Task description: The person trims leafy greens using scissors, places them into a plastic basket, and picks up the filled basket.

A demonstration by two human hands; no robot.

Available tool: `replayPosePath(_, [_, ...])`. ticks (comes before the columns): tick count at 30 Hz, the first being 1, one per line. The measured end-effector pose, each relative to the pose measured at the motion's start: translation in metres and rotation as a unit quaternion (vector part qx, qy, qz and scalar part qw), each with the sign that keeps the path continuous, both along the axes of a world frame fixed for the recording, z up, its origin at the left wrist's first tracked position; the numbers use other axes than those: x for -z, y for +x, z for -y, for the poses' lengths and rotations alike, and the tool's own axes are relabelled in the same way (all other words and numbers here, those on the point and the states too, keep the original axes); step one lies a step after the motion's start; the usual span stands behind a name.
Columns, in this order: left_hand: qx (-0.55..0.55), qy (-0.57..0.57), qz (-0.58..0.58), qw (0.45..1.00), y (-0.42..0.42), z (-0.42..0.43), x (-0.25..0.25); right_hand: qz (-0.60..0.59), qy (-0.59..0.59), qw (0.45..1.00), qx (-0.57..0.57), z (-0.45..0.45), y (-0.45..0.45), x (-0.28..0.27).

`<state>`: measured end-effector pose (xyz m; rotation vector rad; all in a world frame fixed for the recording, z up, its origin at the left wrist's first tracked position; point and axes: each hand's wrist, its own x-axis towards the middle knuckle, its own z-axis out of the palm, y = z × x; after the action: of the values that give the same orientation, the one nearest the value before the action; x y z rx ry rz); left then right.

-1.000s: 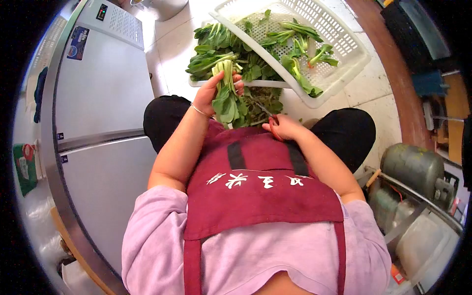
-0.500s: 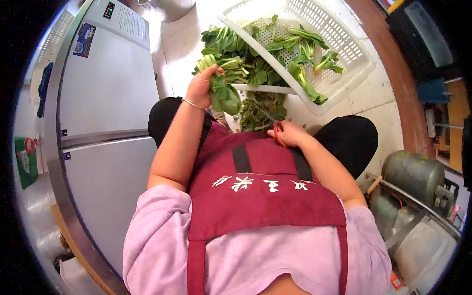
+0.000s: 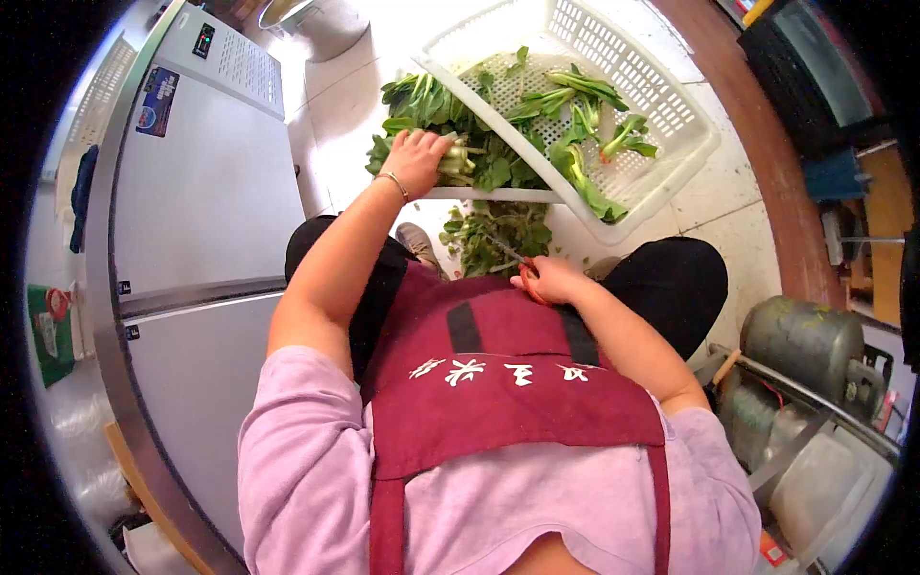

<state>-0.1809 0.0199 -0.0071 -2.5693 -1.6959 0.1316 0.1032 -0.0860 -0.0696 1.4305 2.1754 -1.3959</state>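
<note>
My left hand (image 3: 418, 165) is palm down at the near left of a heap of leafy greens (image 3: 494, 149), its bent fingers closed over green stalks. The fingertips are partly hidden among them. In my right hand (image 3: 558, 280), close to my apron, are red-handled scissors (image 3: 529, 276). Their blades point forward and left, over a lower pile of leaves and trimmings (image 3: 489, 230) between my feet. A white perforated basket (image 3: 661, 196) stands tilted at the right of the heap, with several loose bok choy plants (image 3: 585, 91) inside.
A tall grey fridge-like cabinet (image 3: 201, 192) stands close on my left. A metal pot (image 3: 326, 29) sits on the tiled floor ahead. To the right are a wooden edge (image 3: 757, 163) and a grey metal tank (image 3: 800, 340) beside a metal rail.
My left hand held up a leafy bunch before; now it has gone forward and down onto the heap, and that bunch no longer shows. My right hand keeps the scissors, shifted slightly.
</note>
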Motion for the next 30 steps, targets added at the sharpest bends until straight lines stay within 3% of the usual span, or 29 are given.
replayPosePath(2, [-0.003,-0.017,0.008,1.0,-0.004,0.005,0.021,-0.003,0.0,1.0,0.001,0.001,0.001,0.004])
replayPosePath(12, [0.013,0.013,0.035,0.999,-0.003,0.022,-0.003,-0.031,-0.007,0.999,-0.012,-0.002,-0.005,-0.003])
replayPosePath(21, [0.009,0.028,0.021,0.999,-0.004,0.02,0.013,-0.023,-0.001,0.999,-0.025,-0.001,-0.003,-0.011])
replayPosePath(23, [-0.041,-0.078,0.05,0.995,-0.003,0.02,0.017,-0.026,0.0,1.0,-0.016,0.001,-0.004,-0.006])
replayPosePath(27, [-0.041,-0.111,0.093,0.989,-0.006,0.018,0.012,-0.031,0.007,0.999,-0.016,0.001,-0.002,-0.019])
replayPosePath(30, [-0.066,-0.119,0.113,0.984,0.008,0.017,-0.02,-0.053,0.008,0.999,-0.011,0.002,-0.002,-0.024])
